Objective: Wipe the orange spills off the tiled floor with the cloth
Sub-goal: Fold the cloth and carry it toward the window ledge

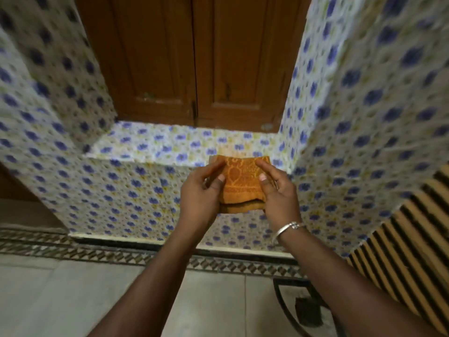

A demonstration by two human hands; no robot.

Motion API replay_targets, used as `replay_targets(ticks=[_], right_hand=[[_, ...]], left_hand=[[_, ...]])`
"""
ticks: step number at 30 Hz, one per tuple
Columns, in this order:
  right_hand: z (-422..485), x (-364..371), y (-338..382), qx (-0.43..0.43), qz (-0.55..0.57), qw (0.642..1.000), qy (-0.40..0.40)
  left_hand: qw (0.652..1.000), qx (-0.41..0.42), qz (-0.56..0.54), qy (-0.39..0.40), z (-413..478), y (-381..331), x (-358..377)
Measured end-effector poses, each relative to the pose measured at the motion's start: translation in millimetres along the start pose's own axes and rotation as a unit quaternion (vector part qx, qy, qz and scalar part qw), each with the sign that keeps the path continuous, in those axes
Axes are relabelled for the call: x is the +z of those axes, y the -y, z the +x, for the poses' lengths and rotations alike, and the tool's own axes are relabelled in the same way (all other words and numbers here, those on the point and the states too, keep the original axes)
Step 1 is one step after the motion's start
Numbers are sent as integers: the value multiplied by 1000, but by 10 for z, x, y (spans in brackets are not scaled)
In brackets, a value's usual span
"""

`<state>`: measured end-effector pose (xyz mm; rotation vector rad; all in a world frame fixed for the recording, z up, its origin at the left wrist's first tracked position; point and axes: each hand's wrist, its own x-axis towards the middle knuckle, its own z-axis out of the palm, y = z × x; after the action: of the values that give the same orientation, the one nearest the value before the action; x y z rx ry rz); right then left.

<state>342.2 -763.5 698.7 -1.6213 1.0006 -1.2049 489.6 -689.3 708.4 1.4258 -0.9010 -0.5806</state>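
Walls clad in white tiles with blue flower print, flanking a recess on both sides; print blurred toward the frame edges. Dark brown wooden double door at the back of the recess, both leaves closed. Tiled ledge with the same blue flower pattern running below the door, front face dropping to the floor. Pale grey tiled floor across the bottom of the view, bordered along the wall base by a band of dark geometric mosaic. No orange spills discernible on the visible floor area. Striped tan-and-black fabric at the right edge; nature of the item not determinable. Dark curved metal frame on the floor beside it.

Folded orange patterned terry cloth held in the air in front of the ledge, level with its top edge, well above the floor. Left hand grasping the cloth's left side, thumb on the upper face, fingers behind. Right hand grasping the right side in the same manner, thumb pressed onto the patterned face. Silver bangle around the right wrist.
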Motion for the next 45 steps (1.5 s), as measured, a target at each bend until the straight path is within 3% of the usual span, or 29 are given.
replay_targets(ticks=[6,14,21,29,40,45], right_hand=[[346,-29,1456,24,-81,996,32],[691,-76,1974,77,-71,994,13],[1316,23,1280,95,-121,985,81],[1885,93,332,201,-166,943,205],[2543,482,-636,164,-274,922,219],[2485,547,-1019,154,-371,887,227]], left_hand=[[995,9,101,-3,304,-1429,-383],[992,-13,122,4,655,-1937,-349],[983,-38,180,20,1261,-1415,-49],[950,-93,281,102,1927,-497,350],[939,-69,318,115,2630,468,693],[915,-40,376,137,2638,919,697]])
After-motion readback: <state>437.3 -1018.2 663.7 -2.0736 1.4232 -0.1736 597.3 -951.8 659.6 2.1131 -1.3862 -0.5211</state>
